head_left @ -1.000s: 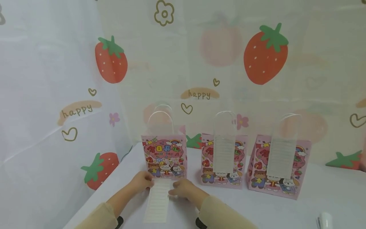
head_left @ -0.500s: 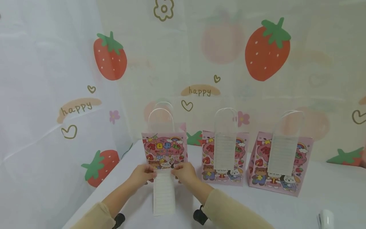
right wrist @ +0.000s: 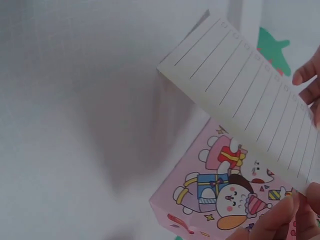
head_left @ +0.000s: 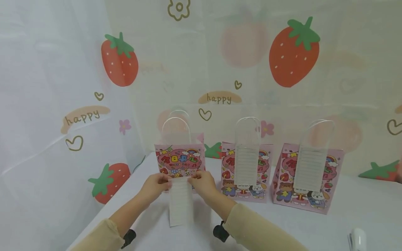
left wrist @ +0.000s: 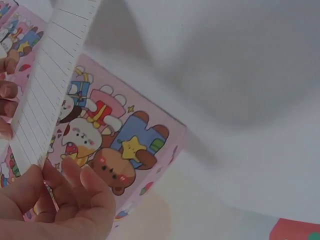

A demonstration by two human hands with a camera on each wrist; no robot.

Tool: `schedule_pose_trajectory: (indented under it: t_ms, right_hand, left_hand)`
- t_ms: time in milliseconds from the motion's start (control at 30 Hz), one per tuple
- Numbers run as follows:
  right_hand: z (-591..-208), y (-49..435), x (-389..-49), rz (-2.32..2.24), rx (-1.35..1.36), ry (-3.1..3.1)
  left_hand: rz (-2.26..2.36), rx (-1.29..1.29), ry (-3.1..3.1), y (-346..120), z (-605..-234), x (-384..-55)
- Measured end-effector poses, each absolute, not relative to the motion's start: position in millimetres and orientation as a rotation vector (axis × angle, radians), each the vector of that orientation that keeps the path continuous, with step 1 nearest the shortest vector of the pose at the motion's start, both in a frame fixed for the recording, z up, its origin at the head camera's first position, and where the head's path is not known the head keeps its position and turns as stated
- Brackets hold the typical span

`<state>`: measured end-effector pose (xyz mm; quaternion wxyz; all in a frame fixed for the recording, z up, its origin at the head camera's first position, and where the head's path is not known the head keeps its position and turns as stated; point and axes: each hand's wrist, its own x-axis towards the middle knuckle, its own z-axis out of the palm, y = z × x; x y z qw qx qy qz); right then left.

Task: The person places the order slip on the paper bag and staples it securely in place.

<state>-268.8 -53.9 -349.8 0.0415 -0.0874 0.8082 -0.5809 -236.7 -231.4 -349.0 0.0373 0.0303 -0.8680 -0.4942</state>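
Note:
In the head view, a long white strip of lined note paper (head_left: pixel 181 205) hangs by its top edge between both hands. My left hand (head_left: pixel 154 188) pinches the top left corner between thumb and fingers. At the top right corner, my right hand (head_left: pixel 205 186) pinches it likewise. Directly behind stands a pink cartoon gift bag (head_left: pixel 179 157) with clear loop handles, its lower front covered by the paper and hands. Ruled lines and small checkboxes show on the paper (right wrist: pixel 235 80) in the right wrist view. The left wrist view shows the bag's printed bear (left wrist: pixel 115 167) beside the paper.
Two matching bags, a middle one (head_left: pixel 229 190) and a right one (head_left: pixel 284 197), stand to the right, each with a lined strip on its front. A white object (head_left: pixel 358 238) lies at the white table's (head_left: pixel 314 233) front right. A strawberry-print sheet (head_left: pixel 176 80) hangs behind.
Both hands have raised the paper from low before the left bag to higher on its front, moving it slightly right. The bags stay in place; the head view has shifted slightly.

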Motion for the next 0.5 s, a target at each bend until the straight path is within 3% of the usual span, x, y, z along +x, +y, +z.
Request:
schedule_pose_trajectory:
  t_ms: [500]
  right_hand:
    - [-321.3, -55.9, -268.1, -1.96, -0.322, 2.401]
  left_hand:
    - [-1.401, 0.03, -2.627, -233.8, -321.0, -237.9]
